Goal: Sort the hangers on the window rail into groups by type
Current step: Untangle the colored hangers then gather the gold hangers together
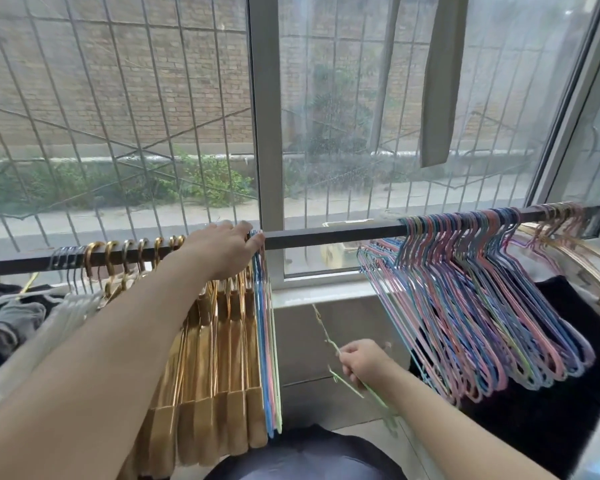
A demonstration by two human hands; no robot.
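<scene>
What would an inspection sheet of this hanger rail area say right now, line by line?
Surface: dark rail across the window, middle stretch bare.
Job's things: gold hangers left with a few thin coloured hangers beside them; big coloured wire bunch right; clear hangers far left.
Clutter: dark clothes lower left.
Grippers: left hand on the rail at the thin hangers' hooks; right hand grips a green hanger.
Cables: nothing seen.
Surroundings: barred window, brick wall outside.

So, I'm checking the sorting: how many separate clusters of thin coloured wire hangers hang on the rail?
2: a small cluster beside the gold hangers at the left hand, and a large one on the rail's right.
</scene>
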